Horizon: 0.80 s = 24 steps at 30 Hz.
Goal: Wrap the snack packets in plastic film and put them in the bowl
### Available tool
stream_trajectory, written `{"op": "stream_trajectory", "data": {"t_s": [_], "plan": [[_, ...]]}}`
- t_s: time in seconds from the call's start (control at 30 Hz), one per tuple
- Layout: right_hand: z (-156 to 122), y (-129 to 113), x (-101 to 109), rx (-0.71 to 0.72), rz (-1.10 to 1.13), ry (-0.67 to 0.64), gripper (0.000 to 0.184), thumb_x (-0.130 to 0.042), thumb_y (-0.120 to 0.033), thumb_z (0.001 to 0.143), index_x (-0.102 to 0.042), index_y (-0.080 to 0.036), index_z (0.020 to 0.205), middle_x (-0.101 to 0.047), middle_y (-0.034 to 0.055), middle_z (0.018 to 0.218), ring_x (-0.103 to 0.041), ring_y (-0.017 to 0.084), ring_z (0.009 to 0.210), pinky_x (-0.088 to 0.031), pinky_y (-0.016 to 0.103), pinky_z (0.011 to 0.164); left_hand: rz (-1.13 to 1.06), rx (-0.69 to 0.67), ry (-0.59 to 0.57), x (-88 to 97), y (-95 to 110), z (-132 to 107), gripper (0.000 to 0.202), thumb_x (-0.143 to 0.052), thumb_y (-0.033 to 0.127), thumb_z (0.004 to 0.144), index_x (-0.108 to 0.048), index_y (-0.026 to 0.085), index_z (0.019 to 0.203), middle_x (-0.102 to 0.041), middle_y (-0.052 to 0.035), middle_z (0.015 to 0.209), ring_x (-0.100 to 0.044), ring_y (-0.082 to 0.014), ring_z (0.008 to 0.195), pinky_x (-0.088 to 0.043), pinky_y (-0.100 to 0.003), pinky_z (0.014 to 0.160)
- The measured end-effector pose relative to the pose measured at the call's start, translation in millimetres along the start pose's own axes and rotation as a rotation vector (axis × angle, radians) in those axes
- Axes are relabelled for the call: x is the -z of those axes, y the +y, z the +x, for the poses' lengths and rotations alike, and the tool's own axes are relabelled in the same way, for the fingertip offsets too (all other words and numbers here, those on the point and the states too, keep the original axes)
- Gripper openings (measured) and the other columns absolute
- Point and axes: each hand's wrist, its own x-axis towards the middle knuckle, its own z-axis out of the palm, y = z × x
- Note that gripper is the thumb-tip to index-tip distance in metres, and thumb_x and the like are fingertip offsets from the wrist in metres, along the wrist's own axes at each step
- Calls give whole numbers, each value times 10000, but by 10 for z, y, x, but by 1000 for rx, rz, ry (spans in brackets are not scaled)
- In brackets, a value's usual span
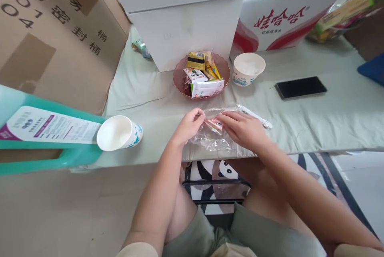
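My left hand is closed in a pinch at the left end of a small pink-and-clear packet. My right hand bends over the packet's right end, its fingertips pressed on it. Below both hands a crumpled clear plastic wrapper lies near the table's front edge. A slim white item, perhaps a wrapped piece of cutlery, sticks out past my right hand; part of it is hidden. Just beyond the hands is a reddish glass bowl heaped with small snack packets.
A paper cup with something whitish inside stands right of the bowl. Another paper cup is at the left, beside a green-framed labelled container. A black phone lies to the right. White boxes and a large carton line the back.
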Motion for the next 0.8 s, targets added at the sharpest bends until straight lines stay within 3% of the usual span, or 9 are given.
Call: {"op": "stream_trajectory", "data": {"t_s": [0.1,0.33,0.5,0.63,0.8], "plan": [[90,17,46,-59,-10,-28,355,-461,-258,1011,-718,-282,1255,-733,60,1308,-739,241,1066,-568,309,720,-76,-11,-26,19,-3,24,121,-534,281,962,-542,196,877,-689,8,847,-670,-105,729,-433,-201,648],[195,210,207,-344,107,38,426,-492,-274,941,-715,-214,1299,-801,100,1051,-759,266,870,-573,383,777,-127,50,-11,97,-78,31,111,-532,224,953,-552,190,849,-684,-4,832,-645,-95,617,-474,-215,623],[389,110,590,-463,332,204,260,-524,-213,939,-767,-173,1022,-761,109,971,-690,189,766,-557,336,722,-5,-18,-54,160,-164,-7,118,-520,247,934,-568,199,837,-691,-5,806,-654,-118,625,-449,-228,602],[976,-118,909,-627,583,209,171,-556,-188,968,-712,-137,919,-685,69,819,-618,108,646,-536,287,650,60,-41,-96,156,-81,-19,85,-521,253,895,-588,209,869,-703,-12,822,-658,-146,679,-399,-240,577],[2010,-399,990,-675,565,-3,193,-533,-164,981,-699,-91,1046,-612,2,754,-571,54,598,-519,291,671,38,-98,-138,76,31,3,109,-511,263,890,-595,207,848,-679,-17,785,-638,-160,703,-423,-258,611]]}}
